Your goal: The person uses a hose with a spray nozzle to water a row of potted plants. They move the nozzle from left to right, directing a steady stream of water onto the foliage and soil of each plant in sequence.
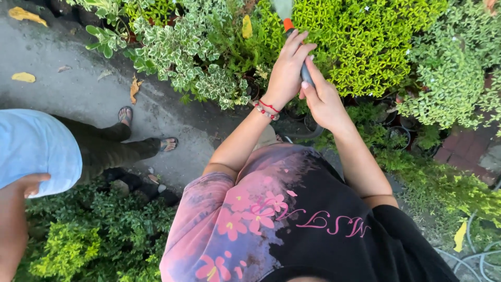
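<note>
Shirt (313, 230) fills the bottom of the view, black with pink flowers, right under the camera. Both forearms run up toward twelve o'clock. Left hand (286, 70), red bead bracelet (266, 108) on the wrist, is curled over the hose nozzle (287, 21) with its fingers wrapped on the grip. Right hand (323, 99) sits just at five o'clock of it, fingers pressed together against the grey handle, thumb side touching the left hand. Nozzle pokes out above the knuckles, orange collar showing, tip at the top edge, aimed into the yellow-green bush (365, 42). Hose (308, 133) loops down below the hands. Variegated plant (182, 52) stands at ten o'clock of the hands. Over at nine o'clock, another person stands on the wet path (78, 89): light blue top, dark trousers, sandals (167, 143), one hand (26, 185) at the hip.
</note>
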